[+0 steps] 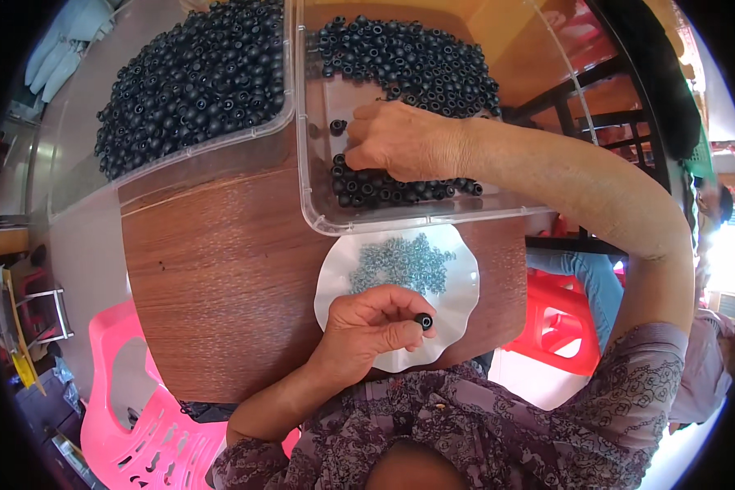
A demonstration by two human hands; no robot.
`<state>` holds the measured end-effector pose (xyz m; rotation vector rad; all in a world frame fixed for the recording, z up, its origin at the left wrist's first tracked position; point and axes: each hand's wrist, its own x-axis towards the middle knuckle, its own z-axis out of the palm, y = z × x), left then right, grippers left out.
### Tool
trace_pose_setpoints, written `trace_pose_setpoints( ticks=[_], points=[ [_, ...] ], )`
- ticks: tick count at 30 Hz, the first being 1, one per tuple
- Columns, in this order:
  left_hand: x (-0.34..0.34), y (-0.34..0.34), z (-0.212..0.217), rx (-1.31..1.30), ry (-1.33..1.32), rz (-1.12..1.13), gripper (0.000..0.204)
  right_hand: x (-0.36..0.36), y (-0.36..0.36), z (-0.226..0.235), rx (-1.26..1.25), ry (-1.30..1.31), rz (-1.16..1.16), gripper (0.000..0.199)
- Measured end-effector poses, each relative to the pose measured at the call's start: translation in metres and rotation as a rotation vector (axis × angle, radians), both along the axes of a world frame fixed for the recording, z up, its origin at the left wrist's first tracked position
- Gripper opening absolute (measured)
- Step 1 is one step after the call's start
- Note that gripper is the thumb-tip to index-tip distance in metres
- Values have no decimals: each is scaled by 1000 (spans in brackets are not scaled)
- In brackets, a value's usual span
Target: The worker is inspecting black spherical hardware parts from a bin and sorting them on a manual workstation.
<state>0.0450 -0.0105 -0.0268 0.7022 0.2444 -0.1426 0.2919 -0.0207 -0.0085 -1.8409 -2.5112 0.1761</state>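
Observation:
Over the white scalloped plate (328, 302), my left hand (367, 331) pinches one small black hollow cap (424, 322) between thumb and fingers, its round opening showing. Small clear bluish pieces (400, 263) lie heaped on that plate. My right hand (396, 139) reaches into the right clear plastic bin (327, 220), its fingers curled together; whatever they hold is hidden. A loose black cap (338, 127) lies at those fingertips. More black caps (384, 192) spread along the bin's near side, and a larger pile (420, 65) fills its far side.
A second clear bin (212, 140), heaped with black caps (200, 82), stands at the far left. Both bins and the plate rest on a wooden table (220, 278). Pink chair (131, 408) at left, red stool (559, 322) at right. White gloves (61, 49) lie at the upper left.

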Motion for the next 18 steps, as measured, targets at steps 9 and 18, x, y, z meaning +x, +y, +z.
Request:
trace_pose_setpoints(
  ticks=[9, 18],
  points=[
    [6, 1, -3, 42, -56, 157, 17, 7, -27, 82, 370, 273, -248, 16],
    [-2, -10, 9, 38, -98, 173, 20, -115, -140, 104, 505, 874, -644, 14]
  ],
)
